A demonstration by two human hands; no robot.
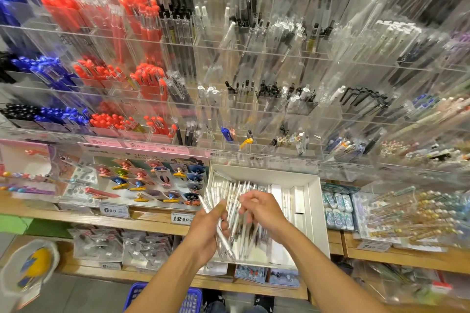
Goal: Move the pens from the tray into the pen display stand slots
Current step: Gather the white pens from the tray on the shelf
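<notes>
A white tray (314,201) rests on the wooden shelf, holding several silver-white pens (235,189). My left hand (207,230) is shut on a bundle of these pens (223,239), which stick out above and below the fist. My right hand (262,209) hovers over the tray beside it, fingers curled around pens in the pile. Above rises the clear acrylic pen display stand (267,114), its slots filled with red, blue, black and clear pens. Some slots in the lower middle rows hold only a few pens.
A display of novelty pens (152,180) stands left of the tray, with price tags (114,210) below. Erasers (338,208) and glittery pens (417,216) lie to the right. A blue basket (188,300) sits on the floor beneath the shelf.
</notes>
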